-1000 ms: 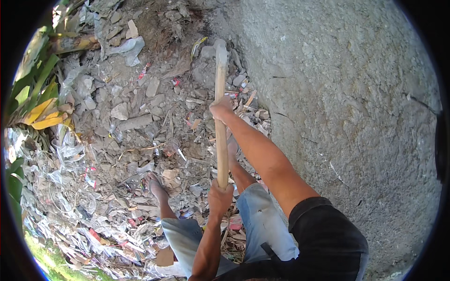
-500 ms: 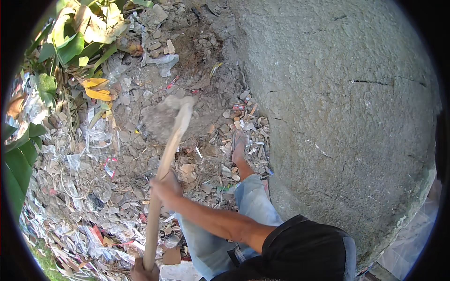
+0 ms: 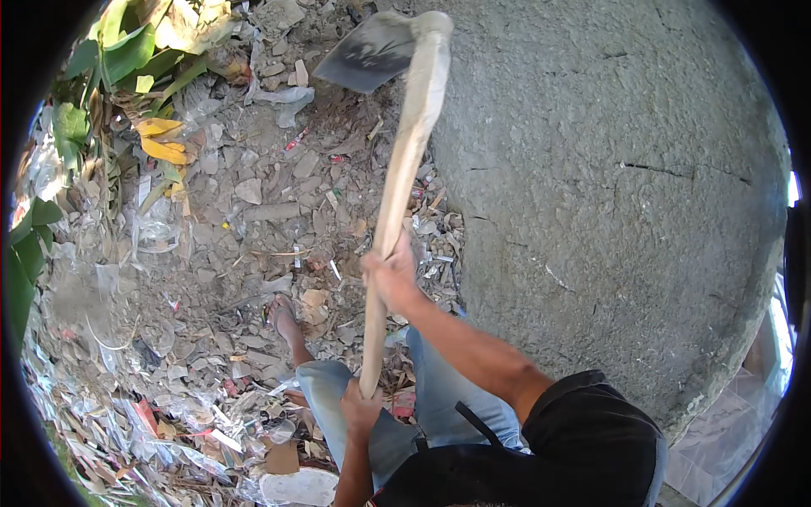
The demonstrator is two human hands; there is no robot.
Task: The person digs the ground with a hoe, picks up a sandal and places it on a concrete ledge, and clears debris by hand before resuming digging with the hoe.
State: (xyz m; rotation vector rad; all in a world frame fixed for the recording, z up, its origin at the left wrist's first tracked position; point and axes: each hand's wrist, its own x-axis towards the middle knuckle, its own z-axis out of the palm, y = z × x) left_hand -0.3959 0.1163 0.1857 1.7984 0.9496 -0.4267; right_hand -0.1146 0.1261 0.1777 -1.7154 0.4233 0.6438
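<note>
I grip a hoe with both hands: its pale wooden handle (image 3: 409, 127) runs up from my lap, and its broad metal blade (image 3: 359, 55) hangs at the top of the view over the rubble, near the concrete edge. My right hand (image 3: 390, 270) is closed round the middle of the handle. My left hand (image 3: 361, 401) is closed round the lower end, over my jeans. My sandalled left foot (image 3: 283, 317) stands among broken stones, dirt and litter (image 3: 203, 287).
A large rough concrete surface (image 3: 591, 228) with cracks fills the right side. Green and yellowed broad-leaved plants (image 3: 127, 59) crowd the upper left. Scraps of plastic and card (image 3: 152, 431) lie thickly at the lower left. Pale tiles (image 3: 710, 422) show beyond the concrete at the lower right.
Since half a second ago the hoe head has swung from low on the left, amid dust, up and to the right, and both my hands have moved right, still gripping the handle.
</note>
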